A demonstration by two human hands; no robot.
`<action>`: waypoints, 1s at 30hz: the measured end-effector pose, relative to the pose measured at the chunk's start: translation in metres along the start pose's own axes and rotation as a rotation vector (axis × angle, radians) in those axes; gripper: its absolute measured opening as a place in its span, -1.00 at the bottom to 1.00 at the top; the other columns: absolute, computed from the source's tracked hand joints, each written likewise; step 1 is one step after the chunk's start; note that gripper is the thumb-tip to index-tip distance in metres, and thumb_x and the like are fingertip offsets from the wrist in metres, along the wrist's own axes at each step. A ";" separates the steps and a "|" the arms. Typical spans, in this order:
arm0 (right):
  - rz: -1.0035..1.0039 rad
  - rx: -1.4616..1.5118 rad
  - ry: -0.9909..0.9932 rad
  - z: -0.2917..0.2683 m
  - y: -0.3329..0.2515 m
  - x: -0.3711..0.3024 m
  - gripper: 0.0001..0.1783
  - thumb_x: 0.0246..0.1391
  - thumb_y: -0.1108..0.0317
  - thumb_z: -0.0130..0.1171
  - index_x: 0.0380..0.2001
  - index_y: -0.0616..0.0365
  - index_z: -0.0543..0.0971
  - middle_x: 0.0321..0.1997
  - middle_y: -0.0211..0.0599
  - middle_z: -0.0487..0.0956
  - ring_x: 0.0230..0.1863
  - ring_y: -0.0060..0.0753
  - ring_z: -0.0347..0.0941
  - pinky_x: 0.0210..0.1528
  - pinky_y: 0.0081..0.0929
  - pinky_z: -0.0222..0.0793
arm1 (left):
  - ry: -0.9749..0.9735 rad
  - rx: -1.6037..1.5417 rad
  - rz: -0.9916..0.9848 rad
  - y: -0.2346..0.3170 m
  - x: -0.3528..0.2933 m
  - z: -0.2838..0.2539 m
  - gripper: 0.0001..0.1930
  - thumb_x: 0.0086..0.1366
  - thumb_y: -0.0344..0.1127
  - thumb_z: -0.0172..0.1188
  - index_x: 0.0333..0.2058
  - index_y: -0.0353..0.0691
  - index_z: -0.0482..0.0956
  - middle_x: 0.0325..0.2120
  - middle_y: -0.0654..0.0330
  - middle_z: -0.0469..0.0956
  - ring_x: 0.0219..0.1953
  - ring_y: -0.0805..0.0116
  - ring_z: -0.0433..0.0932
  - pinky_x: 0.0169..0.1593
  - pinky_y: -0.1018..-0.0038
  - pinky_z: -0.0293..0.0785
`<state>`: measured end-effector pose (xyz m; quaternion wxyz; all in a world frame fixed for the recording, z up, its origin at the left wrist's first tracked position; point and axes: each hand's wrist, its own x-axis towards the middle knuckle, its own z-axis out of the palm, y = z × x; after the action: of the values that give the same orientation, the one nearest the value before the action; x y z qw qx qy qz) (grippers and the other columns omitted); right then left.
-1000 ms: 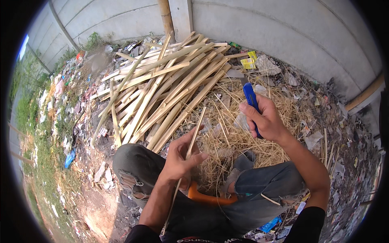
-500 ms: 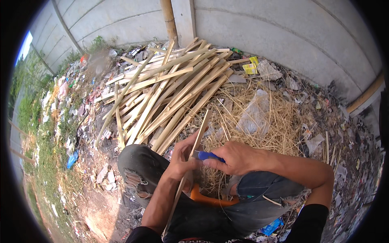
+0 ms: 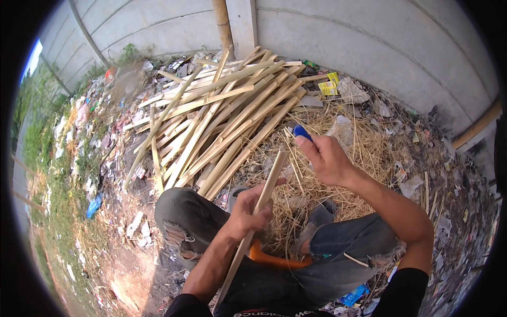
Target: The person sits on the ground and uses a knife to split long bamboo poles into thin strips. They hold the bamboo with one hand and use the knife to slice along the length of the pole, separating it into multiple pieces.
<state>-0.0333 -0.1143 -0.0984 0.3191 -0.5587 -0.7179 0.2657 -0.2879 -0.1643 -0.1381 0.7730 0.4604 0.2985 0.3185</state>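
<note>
- Left hand (image 3: 244, 215) pinches one pale strip (image 3: 271, 180), lower end hard to make out.
- Right hand (image 3: 331, 161) wraps one blue cutter (image 3: 301, 131), mostly hidden.
- Beyond both, one pile of overlapping strips (image 3: 224, 126).

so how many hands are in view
2: the left hand at lower centre, holding a pale strip, and the right hand higher and farther right, gripping a blue tool. No third hand shows.

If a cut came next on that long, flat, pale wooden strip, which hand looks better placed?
Probably the right hand: it grips the blue-handled knife, near the free upper end of the flat, pale wooden strip, while the left hand holds that strip.
</note>
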 end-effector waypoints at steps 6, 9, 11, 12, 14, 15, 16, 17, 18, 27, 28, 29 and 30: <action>0.075 0.158 0.104 -0.045 0.004 -0.020 -0.47 0.37 -0.06 0.11 -0.51 0.18 0.48 -0.66 -0.47 0.35 -0.57 -0.61 0.22 -0.50 -0.47 0.16 | -0.065 -0.096 0.003 0.003 0.002 0.001 -0.04 -0.21 -0.40 0.25 0.31 -0.57 0.29 -0.62 0.43 0.29 -0.62 0.63 0.28 -0.51 0.65 0.17; 0.095 0.311 0.024 -0.026 -0.020 -0.026 -0.47 0.21 -0.15 0.29 -0.45 0.15 0.52 -0.62 -0.51 0.36 -0.55 -0.63 0.23 -0.48 -0.50 0.19 | -0.034 -0.077 0.015 0.002 0.004 0.004 -0.10 -0.14 -0.43 0.19 0.32 -0.50 0.31 -0.63 0.39 0.27 -0.65 0.61 0.24 -0.56 0.65 0.11; 0.111 0.282 -0.015 -0.010 -0.028 -0.025 -0.44 0.10 -0.18 0.37 -0.42 0.16 0.53 -0.59 -0.52 0.38 -0.54 -0.63 0.25 -0.48 -0.50 0.21 | -0.048 -0.104 -0.026 0.006 0.004 0.009 -0.14 -0.09 -0.45 0.16 0.33 -0.45 0.31 -0.62 0.37 0.28 -0.64 0.60 0.23 -0.56 0.65 0.10; 0.111 0.270 -0.039 -0.003 -0.030 -0.025 -0.43 0.07 -0.19 0.39 -0.42 0.17 0.54 -0.58 -0.52 0.39 -0.54 -0.64 0.26 -0.47 -0.51 0.21 | -0.041 -0.098 -0.042 0.003 0.005 0.009 -0.15 -0.06 -0.45 0.16 0.33 -0.42 0.30 -0.61 0.36 0.29 -0.63 0.60 0.23 -0.56 0.64 0.10; 0.106 0.250 -0.089 0.012 -0.032 -0.024 -0.40 0.02 -0.20 0.43 -0.41 0.19 0.54 -0.57 -0.52 0.40 -0.52 -0.65 0.29 -0.47 -0.51 0.22 | -0.024 -0.083 -0.072 -0.005 0.009 0.006 -0.17 -0.01 -0.46 0.15 0.35 -0.37 0.29 -0.58 0.34 0.32 -0.61 0.59 0.24 -0.55 0.62 0.11; 0.100 0.243 -0.115 0.017 -0.030 -0.023 -0.39 0.00 -0.20 0.44 -0.41 0.20 0.55 -0.56 -0.51 0.40 -0.51 -0.65 0.31 -0.47 -0.51 0.22 | -0.017 -0.096 -0.067 -0.005 0.009 0.008 -0.20 0.04 -0.45 0.17 0.35 -0.34 0.29 -0.57 0.33 0.33 -0.60 0.59 0.25 -0.54 0.63 0.12; 0.067 0.218 -0.116 0.016 -0.028 -0.020 -0.46 0.09 -0.14 0.37 -0.43 0.18 0.54 -0.59 -0.50 0.41 -0.55 -0.64 0.33 -0.50 -0.51 0.23 | -0.009 -0.109 -0.062 -0.004 0.010 0.012 -0.22 0.09 -0.44 0.18 0.36 -0.32 0.28 -0.56 0.32 0.33 -0.59 0.58 0.27 -0.52 0.63 0.14; 0.117 0.306 -0.073 0.014 -0.023 -0.016 -0.49 0.13 -0.10 0.35 -0.43 0.19 0.53 -0.59 -0.50 0.40 -0.56 -0.64 0.33 -0.51 -0.51 0.23 | -0.005 -0.124 -0.060 -0.004 0.010 0.015 -0.25 0.14 -0.42 0.20 0.36 -0.30 0.28 -0.54 0.32 0.34 -0.58 0.57 0.28 -0.51 0.63 0.16; 0.166 0.394 -0.029 0.011 -0.017 -0.013 -0.51 0.16 -0.07 0.32 -0.42 0.19 0.53 -0.60 -0.50 0.39 -0.58 -0.63 0.32 -0.52 -0.51 0.24 | -0.033 -0.054 -0.075 -0.005 0.010 0.016 -0.29 0.22 -0.39 0.18 0.37 -0.28 0.26 -0.54 0.33 0.34 -0.58 0.58 0.28 -0.50 0.63 0.17; -0.046 0.182 0.350 -0.033 0.005 -0.011 -0.60 0.41 0.06 0.09 -0.14 0.26 0.44 -0.62 -0.33 0.45 -0.60 -0.45 0.47 -0.53 -0.34 0.32 | -0.085 0.192 -0.020 -0.011 0.009 0.014 -0.51 0.59 -0.20 -0.06 0.40 -0.24 0.23 -0.55 0.44 0.28 -0.56 0.65 0.24 -0.47 0.63 0.19; -0.062 0.116 0.313 -0.035 0.004 -0.016 -0.61 0.42 0.07 0.07 -0.11 0.27 0.43 -0.62 -0.28 0.46 -0.60 -0.41 0.47 -0.53 -0.34 0.32 | -0.072 0.209 -0.024 -0.009 0.009 0.014 -0.51 0.59 -0.21 -0.06 0.39 -0.24 0.23 -0.55 0.44 0.27 -0.55 0.65 0.23 -0.47 0.63 0.19; -0.079 0.051 0.274 -0.036 0.001 -0.022 -0.61 0.42 0.08 0.06 -0.08 0.27 0.43 -0.61 -0.22 0.47 -0.60 -0.36 0.47 -0.52 -0.33 0.32 | -0.057 0.225 -0.028 -0.009 0.009 0.014 -0.51 0.59 -0.21 -0.05 0.39 -0.24 0.24 -0.55 0.45 0.26 -0.55 0.65 0.23 -0.47 0.63 0.19; -0.081 -0.031 0.174 -0.038 -0.016 -0.023 -0.49 0.40 -0.04 0.04 -0.13 0.30 0.50 -0.58 -0.05 0.52 -0.57 -0.08 0.51 -0.48 -0.20 0.37 | -0.050 0.231 -0.024 -0.009 0.009 0.014 -0.52 0.59 -0.21 -0.05 0.38 -0.25 0.25 -0.55 0.45 0.27 -0.55 0.65 0.23 -0.47 0.63 0.20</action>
<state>-0.0111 -0.1398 -0.0651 0.3819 -0.5549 -0.7138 0.1918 -0.2698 -0.1679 -0.1425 0.7256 0.5507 0.3193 0.2613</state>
